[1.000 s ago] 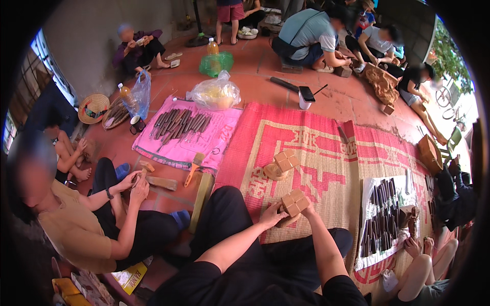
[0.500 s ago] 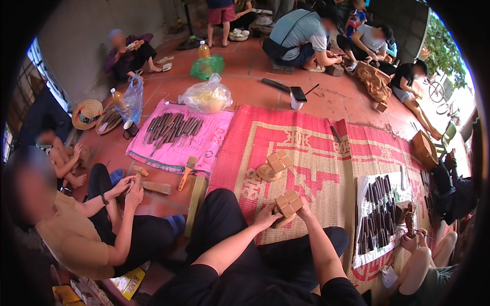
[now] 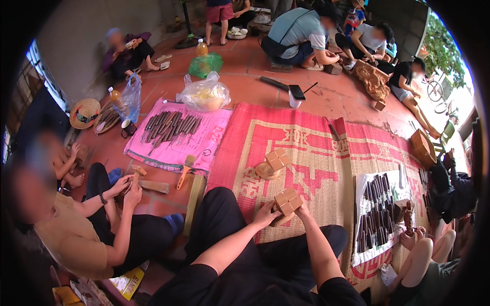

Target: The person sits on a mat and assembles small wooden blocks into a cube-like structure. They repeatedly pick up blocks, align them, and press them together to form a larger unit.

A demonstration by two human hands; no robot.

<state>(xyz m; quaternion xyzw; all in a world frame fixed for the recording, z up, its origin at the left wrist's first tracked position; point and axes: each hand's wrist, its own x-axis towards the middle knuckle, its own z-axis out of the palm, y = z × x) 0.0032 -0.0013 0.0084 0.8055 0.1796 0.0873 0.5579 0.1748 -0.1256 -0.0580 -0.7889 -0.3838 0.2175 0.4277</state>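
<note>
Between my two hands is a carved wooden block (image 3: 288, 201), square on top with grooves crossing it and a rounder wooden part below. My left hand (image 3: 266, 214) grips its left side. The fingers of my right hand (image 3: 302, 208) close round the right side, partly hidden by the block. A similar carved wooden piece (image 3: 277, 159) lies tilted on the red and straw-coloured mat (image 3: 316, 204), a little beyond my hands.
To my left a seated person (image 3: 76, 224) works a small wooden piece. Several chisels (image 3: 171, 127) lie on a pink sheet (image 3: 204, 148), near a brush (image 3: 187, 171). At right, dark-handled tools (image 3: 377, 209) cover a white sheet beside another person. A phone rests on a white cup (image 3: 295, 100).
The whole view has shifted very slightly. Both hands keep their hold on the wooden block, which has hardly moved, and the second carved piece stays in place.
</note>
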